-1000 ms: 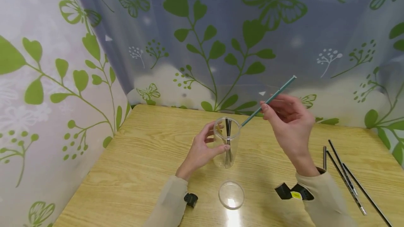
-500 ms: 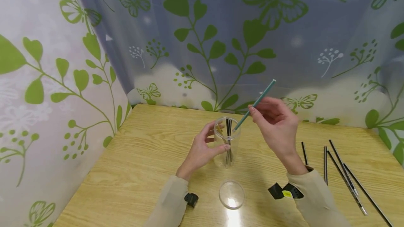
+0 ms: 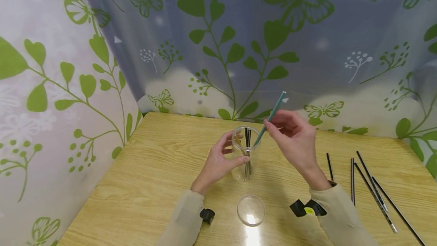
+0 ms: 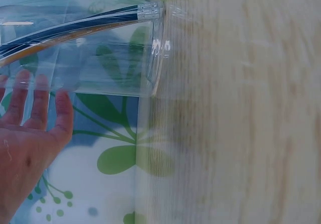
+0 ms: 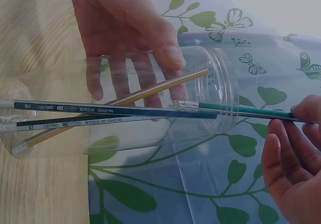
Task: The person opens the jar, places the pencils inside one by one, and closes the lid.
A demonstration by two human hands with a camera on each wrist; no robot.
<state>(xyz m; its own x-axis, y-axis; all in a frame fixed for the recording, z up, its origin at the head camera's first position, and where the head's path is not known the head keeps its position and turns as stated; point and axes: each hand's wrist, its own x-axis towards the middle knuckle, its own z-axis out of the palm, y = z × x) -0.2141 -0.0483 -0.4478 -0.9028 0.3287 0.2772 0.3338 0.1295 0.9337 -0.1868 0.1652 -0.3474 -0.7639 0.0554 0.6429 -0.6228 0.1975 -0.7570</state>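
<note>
Green pencil (image 3: 276, 106) partly inside jar (image 3: 254, 159)

Clear jar (image 3: 254, 165): one. Inside the jar: dark pencils (image 5: 100, 109), two; yellow pencil (image 5: 165, 87), one. At the jar's mouth: green pencil (image 3: 275, 108), one (lower end inside). Right of the jar: loose dark pencils (image 3: 375, 197), five. Near side of the jar: lid (image 3: 250, 210), one. Hands (image 3: 222, 161): two.

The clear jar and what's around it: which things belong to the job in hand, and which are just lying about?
In the job:
clear jar
left hand, holding it
green pencil, one end inside the jar
right hand, pinching that pencil
upright pencils inside the jar

Lying on the table, perhaps for later:
loose dark pencils
clear lid
</note>
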